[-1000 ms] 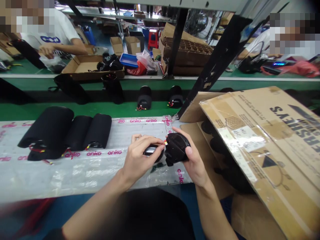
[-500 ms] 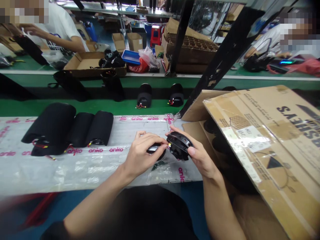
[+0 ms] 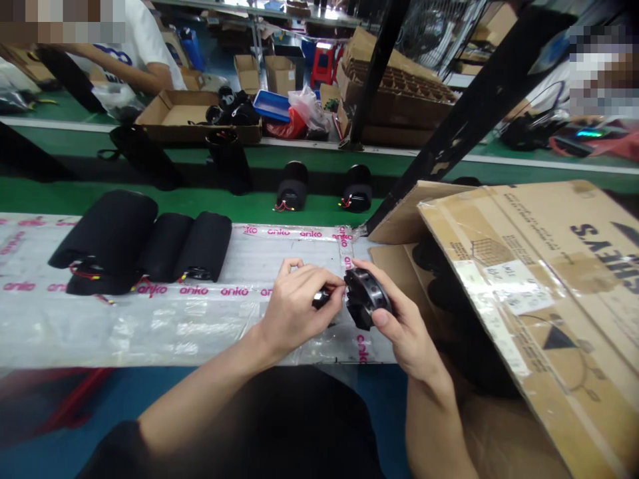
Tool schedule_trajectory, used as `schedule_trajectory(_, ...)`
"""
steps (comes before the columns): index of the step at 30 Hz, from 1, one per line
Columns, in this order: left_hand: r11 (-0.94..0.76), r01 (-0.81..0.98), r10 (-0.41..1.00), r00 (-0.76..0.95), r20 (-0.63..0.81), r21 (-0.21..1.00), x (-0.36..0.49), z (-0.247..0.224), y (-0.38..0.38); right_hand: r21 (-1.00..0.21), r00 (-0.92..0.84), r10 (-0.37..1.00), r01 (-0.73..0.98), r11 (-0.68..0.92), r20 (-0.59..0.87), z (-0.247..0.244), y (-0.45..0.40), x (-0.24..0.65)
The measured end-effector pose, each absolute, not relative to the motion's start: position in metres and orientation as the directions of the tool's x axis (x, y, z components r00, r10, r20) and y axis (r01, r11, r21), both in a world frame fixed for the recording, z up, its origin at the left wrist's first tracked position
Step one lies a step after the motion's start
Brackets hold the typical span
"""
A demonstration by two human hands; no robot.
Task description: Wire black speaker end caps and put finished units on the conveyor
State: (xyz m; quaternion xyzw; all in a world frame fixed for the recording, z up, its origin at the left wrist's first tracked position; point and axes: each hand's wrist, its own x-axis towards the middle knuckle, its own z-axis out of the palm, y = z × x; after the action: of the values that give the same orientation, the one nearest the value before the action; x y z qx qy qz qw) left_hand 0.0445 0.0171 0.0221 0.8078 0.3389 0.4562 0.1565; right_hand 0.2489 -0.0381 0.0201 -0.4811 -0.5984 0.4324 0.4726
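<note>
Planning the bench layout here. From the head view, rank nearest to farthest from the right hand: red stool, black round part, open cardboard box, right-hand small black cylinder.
1. Black round part, held in the right hand
2. Small black cylinder, on the green belt ahead
3. Open cardboard box, beyond the belt, left
4. Red stool, far back

Factory floor, blue floor (image 3: 384, 412). Long bench with green top (image 3: 150, 199), clear plastic sheet (image 3: 150, 332) printed "anko" over the near section. Black steel post (image 3: 378, 73) and diagonal black beam (image 3: 479, 113) rise from it. Far side: metal shelving (image 3: 254, 10), cardboard boxes (image 3: 279, 74), stacked cardboard trays (image 3: 399, 90), red stool (image 3: 322, 66), blue tray (image 3: 271, 105), wire fan (image 3: 429, 26). Taped cardboard sheet (image 3: 524, 313) tilted at right. Bright indoor light.
</note>
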Motion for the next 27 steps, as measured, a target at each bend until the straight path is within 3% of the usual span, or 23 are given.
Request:
schedule_trajectory(4,-0.721,0.373,0.693,0.41,0.593,0.584,0.041,0.023,0.019,-0.998,-0.013,0.998,0.019,0.064,0.064,0.012,-0.037,0.244)
schedule_trajectory(14,-0.879,0.181,0.451,0.614,0.648,0.44,0.023,0.021,0.035,-0.992,-0.145,0.988,-0.108,-0.062,-0.046,0.007,-0.031,0.257)
schedule_trajectory(21,-0.813,0.324,0.582,0.485,0.652,0.485,0.033,0.023,0.024,-1.0,-0.144,0.99,-0.025,-0.003,0.001,0.012,-0.034,0.254)
schedule_trajectory(27,-0.792,0.392,0.611,0.541,0.579,0.469,0.034,0.028,0.02,-0.985,-0.05,0.995,0.145,0.097,0.091,0.022,-0.04,0.246)
